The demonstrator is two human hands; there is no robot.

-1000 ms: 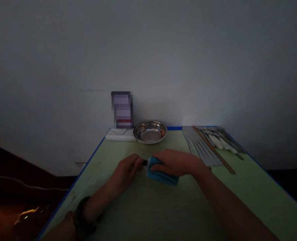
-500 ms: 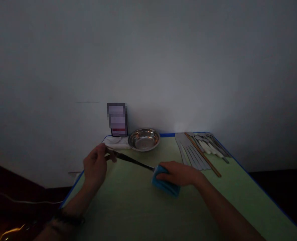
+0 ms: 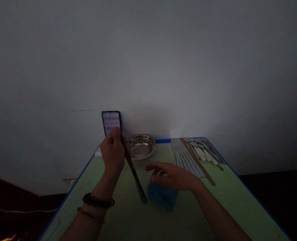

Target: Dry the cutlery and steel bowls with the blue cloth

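My left hand (image 3: 113, 147) is closed around one end of a long, slim metal utensil (image 3: 135, 174) that looks like a table knife. It slants down toward me, its free rounded end low over the middle of the table. Just right of that end, a folded blue cloth (image 3: 163, 196) lies on the table top. My right hand (image 3: 170, 174) hovers over the cloth's far edge, fingers apart and curved, with nothing between them. Whether its thumb still touches the cloth I cannot tell.
A steel bowl (image 3: 141, 147) and a propped phone (image 3: 111, 120) stand by the wall. To the right lie several flat grey utensils in a row (image 3: 188, 164), wooden chopsticks (image 3: 201, 164) and white-handled cutlery (image 3: 206, 155). The green table (image 3: 239, 204) has a blue edge.
The utensil has come out of the blue cloth and swung to point down toward me. My left hand has moved right and turned; my right hand has let go of the cloth.
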